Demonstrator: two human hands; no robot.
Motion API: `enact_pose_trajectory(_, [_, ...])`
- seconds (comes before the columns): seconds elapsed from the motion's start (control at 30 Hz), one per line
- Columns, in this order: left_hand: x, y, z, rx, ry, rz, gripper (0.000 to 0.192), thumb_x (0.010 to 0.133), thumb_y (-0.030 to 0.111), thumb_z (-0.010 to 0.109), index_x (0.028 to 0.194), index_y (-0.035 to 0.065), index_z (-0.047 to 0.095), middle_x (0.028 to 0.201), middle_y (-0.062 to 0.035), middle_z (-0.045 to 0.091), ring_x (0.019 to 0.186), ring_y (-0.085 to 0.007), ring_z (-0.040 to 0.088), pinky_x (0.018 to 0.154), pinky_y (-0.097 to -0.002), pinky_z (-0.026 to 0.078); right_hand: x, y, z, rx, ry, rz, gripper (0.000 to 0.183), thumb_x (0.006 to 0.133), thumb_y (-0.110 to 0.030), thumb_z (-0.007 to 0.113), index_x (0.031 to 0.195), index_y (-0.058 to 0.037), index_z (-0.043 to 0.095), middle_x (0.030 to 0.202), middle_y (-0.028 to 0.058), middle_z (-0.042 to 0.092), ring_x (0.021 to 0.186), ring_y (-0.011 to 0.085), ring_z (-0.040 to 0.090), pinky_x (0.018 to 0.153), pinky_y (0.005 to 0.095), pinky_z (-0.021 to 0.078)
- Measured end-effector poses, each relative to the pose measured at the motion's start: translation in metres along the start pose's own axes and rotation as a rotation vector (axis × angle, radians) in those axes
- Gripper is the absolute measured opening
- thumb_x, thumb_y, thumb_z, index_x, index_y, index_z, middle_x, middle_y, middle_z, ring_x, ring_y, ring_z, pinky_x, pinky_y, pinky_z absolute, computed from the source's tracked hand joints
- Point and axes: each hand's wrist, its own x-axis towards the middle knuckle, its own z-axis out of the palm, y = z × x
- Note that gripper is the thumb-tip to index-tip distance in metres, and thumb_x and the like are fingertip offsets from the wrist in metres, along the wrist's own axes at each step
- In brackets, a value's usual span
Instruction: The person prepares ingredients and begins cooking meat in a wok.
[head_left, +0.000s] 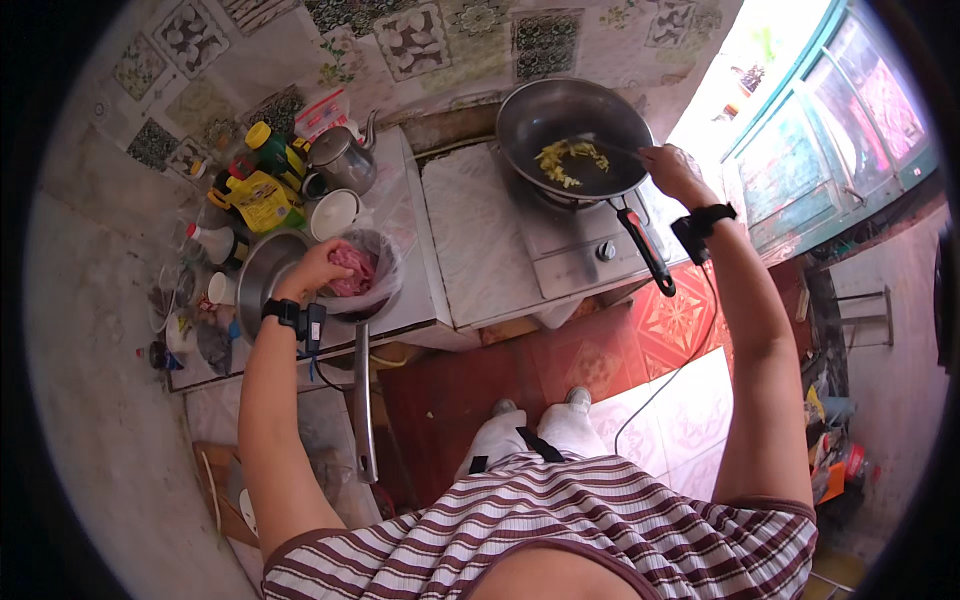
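Note:
My left hand (316, 266) has its fingers closed around pink raw meat (355, 268) at the mouth of a clear plastic bag (384, 259). The bag sits in a saucepan whose long metal handle (363, 405) juts past the counter edge. At the upper right, my right hand (673, 171) grips a thin cooking utensil (619, 148) over the wok's rim. Its far end is hard to make out inside the wok (525, 120). Chopped yellowish pieces (559, 163), perhaps garlic, lie in the wok, which rests on a gas stove (577, 259).
Beside the saucepan are a metal bowl (259, 274), a white bowl (334, 215), a metal kettle (341, 161) and a yellow oil jug (262, 201). The wok's black-and-red handle (646, 251) points toward me. A cable (679, 367) hangs from my right wrist.

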Motion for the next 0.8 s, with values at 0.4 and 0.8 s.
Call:
enact_pose_trajectory(0.4, [-0.023, 0.03, -0.018, -0.295, 0.291, -0.107, 0.042, 0.067, 0.003, 0.063, 0.105, 0.0067, 0.047, 0.091, -0.0018, 0.052, 0.08, -0.0123, 0.052, 0.069, -0.0253, 0.044, 0.018, 0.021, -0.039, -0.065, -0.077, -0.338, 0.017, 0.073, -0.019, 0.048, 0.083, -0.013, 0.062, 0.081, 0.0123, 0.059, 0.077, 0.0308, 0.056, 0.066, 0.0402, 0.0439])
enact_pose_trajectory(0.8, [-0.033, 0.062, -0.023, -0.584, 0.468, -0.09, 0.043, 0.068, -0.002, 0.059, 0.107, 0.0027, 0.043, 0.093, -0.0059, 0.053, 0.08, -0.0148, 0.055, 0.07, -0.0265, 0.046, 0.057, 0.003, 0.008, -0.015, 0.121, -0.399, 0.024, 0.076, -0.019, 0.049, 0.099, -0.013, 0.057, 0.083, 0.0141, 0.058, 0.079, 0.0331, 0.055, 0.069, 0.0409, 0.0439])
